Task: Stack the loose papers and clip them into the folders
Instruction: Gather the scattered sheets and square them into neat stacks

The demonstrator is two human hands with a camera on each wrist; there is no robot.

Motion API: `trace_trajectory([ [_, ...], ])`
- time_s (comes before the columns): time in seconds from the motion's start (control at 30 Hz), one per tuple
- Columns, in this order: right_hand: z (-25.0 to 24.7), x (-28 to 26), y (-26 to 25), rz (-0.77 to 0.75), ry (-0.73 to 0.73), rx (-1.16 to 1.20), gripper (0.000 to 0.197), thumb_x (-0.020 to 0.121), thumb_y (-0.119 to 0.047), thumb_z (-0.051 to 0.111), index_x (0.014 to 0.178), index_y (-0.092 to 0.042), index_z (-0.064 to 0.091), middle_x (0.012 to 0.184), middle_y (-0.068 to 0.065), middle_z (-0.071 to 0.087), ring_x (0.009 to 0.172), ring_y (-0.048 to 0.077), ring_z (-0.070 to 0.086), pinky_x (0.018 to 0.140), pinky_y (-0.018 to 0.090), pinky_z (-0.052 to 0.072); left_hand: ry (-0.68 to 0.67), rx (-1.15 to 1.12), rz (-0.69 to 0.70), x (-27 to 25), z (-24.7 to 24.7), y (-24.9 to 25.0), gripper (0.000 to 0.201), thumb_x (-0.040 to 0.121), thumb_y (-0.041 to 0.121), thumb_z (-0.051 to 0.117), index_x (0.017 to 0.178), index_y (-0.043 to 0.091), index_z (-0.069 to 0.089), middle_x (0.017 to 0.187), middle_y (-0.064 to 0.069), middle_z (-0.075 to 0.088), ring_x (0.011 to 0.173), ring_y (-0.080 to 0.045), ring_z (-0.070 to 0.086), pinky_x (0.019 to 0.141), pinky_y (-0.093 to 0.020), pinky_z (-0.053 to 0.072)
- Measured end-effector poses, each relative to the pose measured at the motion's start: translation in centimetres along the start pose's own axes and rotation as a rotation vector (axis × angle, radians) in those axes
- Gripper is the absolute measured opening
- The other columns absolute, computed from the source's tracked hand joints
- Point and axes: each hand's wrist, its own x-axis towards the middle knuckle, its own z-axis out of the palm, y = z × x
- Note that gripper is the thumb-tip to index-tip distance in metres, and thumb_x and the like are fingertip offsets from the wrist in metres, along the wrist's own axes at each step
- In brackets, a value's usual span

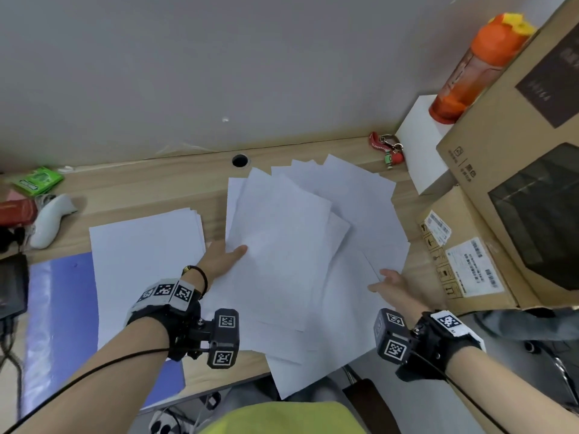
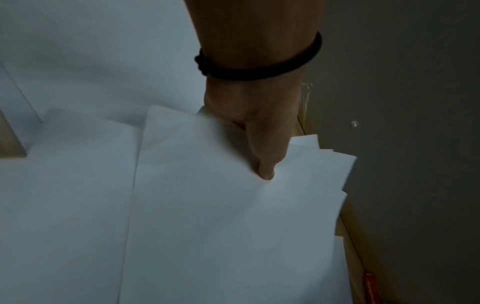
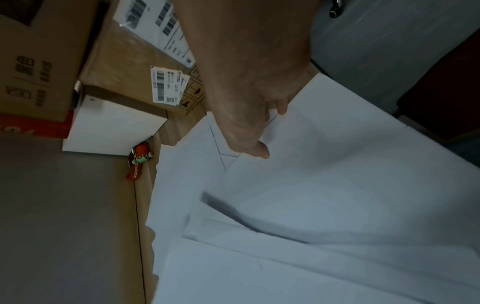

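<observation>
The left hand (image 1: pixel 219 261) pinches the left edge of the loose papers (image 1: pixel 300 233), thumb (image 2: pixel 265 160) on top and its other fingers hidden under the sheets. The right hand (image 1: pixel 394 285) rests at the papers' right edge with fingers loosely spread, thumb touching the top sheet; whether it grips any sheet cannot be told. The papers lie fanned from the table's (image 1: pixel 150 192) middle to its right, overhanging the near edge, while a neat stack (image 1: pixel 141 261) sits to their left, overlapping a blue folder (image 1: pixel 59 324) at the near left corner.

Two paper piles (image 1: pixel 300 245), one folder (image 1: pixel 59 324), perhaps three boxes (image 1: pixel 513 145).
</observation>
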Motion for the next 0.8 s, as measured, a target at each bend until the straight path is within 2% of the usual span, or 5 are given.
trace_trajectory([
  [0.1,0.3,0.7,-0.4,-0.018,0.016,-0.058,0.063,0.082,0.002,0.065,0.139,-0.003,0.040,0.145,0.016,0.041,0.128,0.029,0.045,0.102,0.035,0.039,0.006,0.056,-0.032,0.6,0.0,-1.2,0.039,0.093,0.030,0.059,0.127,0.011,0.052,0.120,-0.007,0.064,0.108,-0.027,0.061,0.095,-0.040,0.050],
  [0.3,0.7,1.0,-1.6,-0.027,0.008,-0.087,0.062,0.080,0.000,0.069,0.136,-0.005,0.042,0.137,0.015,0.046,0.121,0.029,0.049,0.096,0.032,0.040,-0.018,0.173,-0.097,2.0,0.1,-4.0,0.072,0.084,0.027,0.070,0.145,0.014,0.033,0.137,-0.007,0.052,0.124,-0.027,0.051,0.106,-0.044,0.042],
  [0.57,1.0,1.2,-1.8,-0.094,-0.055,-0.101,0.029,0.086,0.000,0.057,0.114,-0.004,0.064,0.094,0.008,0.063,0.087,0.023,0.058,0.081,0.031,0.048,-0.011,0.117,-0.079,1.3,1.8,-3.7,0.060,0.094,0.011,0.055,0.148,0.012,0.028,0.142,-0.004,0.044,0.127,-0.026,0.046,0.104,-0.034,0.039],
  [0.7,0.4,1.5,-3.2,-0.131,-0.033,-0.133,0.022,0.087,-0.001,0.052,0.105,-0.006,0.065,0.106,0.018,0.067,0.092,0.030,0.061,0.081,0.030,0.046,-0.005,0.013,-0.010,0.7,0.7,-2.7,0.043,0.096,0.032,0.055,0.135,0.014,0.050,0.127,-0.004,0.061,0.110,-0.022,0.061,0.097,-0.036,0.049],
  [0.8,-0.1,1.7,-4.0,-0.135,-0.049,-0.140,0.036,0.089,-0.002,0.053,0.124,-0.007,0.059,0.118,0.011,0.061,0.108,0.027,0.056,0.087,0.026,0.039,-0.054,-0.022,0.030,-0.1,-0.5,-2.1,0.037,0.094,0.041,0.054,0.123,0.020,0.060,0.113,-0.001,0.070,0.099,-0.017,0.068,0.088,-0.032,0.054],
])
